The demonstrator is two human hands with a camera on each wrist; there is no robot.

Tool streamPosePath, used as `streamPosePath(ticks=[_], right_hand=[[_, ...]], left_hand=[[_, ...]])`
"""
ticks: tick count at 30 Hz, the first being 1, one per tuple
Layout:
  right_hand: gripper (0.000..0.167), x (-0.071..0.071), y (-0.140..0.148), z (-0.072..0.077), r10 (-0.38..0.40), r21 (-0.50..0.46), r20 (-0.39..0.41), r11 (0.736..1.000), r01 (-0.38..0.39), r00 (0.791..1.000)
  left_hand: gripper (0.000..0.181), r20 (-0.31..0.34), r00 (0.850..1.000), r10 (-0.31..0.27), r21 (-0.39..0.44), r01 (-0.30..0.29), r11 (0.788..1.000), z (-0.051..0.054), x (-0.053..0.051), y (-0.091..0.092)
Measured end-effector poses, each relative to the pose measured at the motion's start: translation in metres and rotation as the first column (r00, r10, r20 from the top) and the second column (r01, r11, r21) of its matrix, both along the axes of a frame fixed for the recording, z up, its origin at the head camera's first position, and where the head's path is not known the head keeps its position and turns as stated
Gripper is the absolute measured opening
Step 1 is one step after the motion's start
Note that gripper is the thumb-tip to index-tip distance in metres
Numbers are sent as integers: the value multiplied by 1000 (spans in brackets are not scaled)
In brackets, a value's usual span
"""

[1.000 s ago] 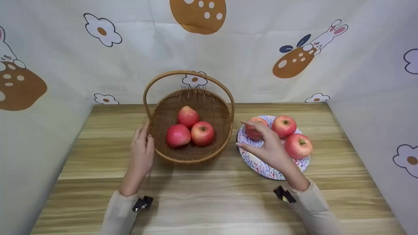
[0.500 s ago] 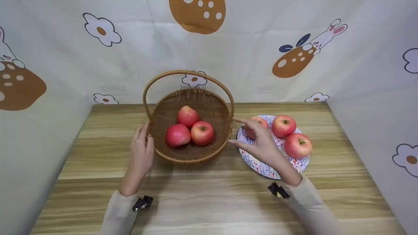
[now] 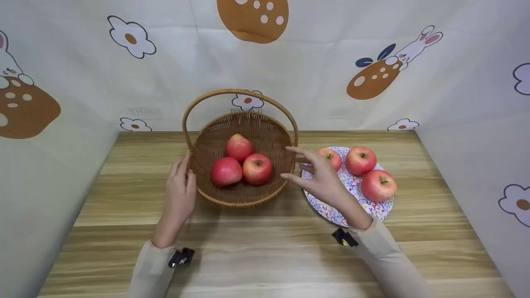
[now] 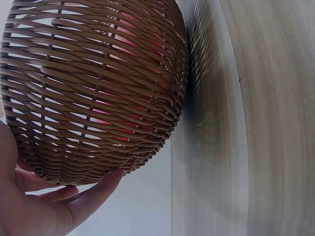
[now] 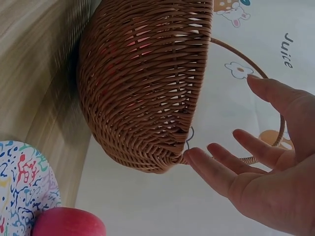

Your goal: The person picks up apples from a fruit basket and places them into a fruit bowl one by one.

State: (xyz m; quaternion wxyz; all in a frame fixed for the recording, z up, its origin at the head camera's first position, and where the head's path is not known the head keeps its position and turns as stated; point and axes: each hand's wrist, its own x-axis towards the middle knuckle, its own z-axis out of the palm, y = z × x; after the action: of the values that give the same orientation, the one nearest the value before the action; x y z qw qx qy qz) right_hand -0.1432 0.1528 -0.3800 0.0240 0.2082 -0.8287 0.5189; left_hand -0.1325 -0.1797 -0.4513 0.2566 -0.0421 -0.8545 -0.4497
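Observation:
A wicker basket (image 3: 238, 204) with a tall arched handle holds 3 red apples (image 3: 257, 169). My left hand (image 3: 179, 196) rests against its left side, and in the left wrist view the fingertips touch the weave. At the right rim hovers my right hand (image 3: 321, 180), thumb and fingers spread apart with nothing between them. In the right wrist view its fingertips reach close to the rim; contact cannot be told. To the right, a speckled plate (image 3: 327, 211) carries more apples (image 3: 379, 186), one of them (image 3: 332, 159) partly hidden behind the right hand.
Everything stands on a wood-grain table (image 3: 256, 252). A pale printed sheet (image 3: 314, 70) hangs behind the basket and along both sides. A small black device (image 3: 181, 257) is worn at the left wrist and another (image 3: 345, 238) at the right.
My right hand has moved left from over the plate to the basket's right rim, fingers still spread. The left hand, basket and apples stay where they were.

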Motion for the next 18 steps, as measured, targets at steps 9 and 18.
streamPosePath(ticks=[9, 18], right_hand=[[59, -4, -11, 3, 24, -8, -10, 1000, -24, 1000], [59, -10, -20, 0, 35, 38, -31, 999, -34, 999]], left_hand=[[51, -3, 1000, -13, 13, 13, 1000, 0, 0, -1], [51, 13, 1000, -15, 13, 15, 1000, -1, 0, -1]])
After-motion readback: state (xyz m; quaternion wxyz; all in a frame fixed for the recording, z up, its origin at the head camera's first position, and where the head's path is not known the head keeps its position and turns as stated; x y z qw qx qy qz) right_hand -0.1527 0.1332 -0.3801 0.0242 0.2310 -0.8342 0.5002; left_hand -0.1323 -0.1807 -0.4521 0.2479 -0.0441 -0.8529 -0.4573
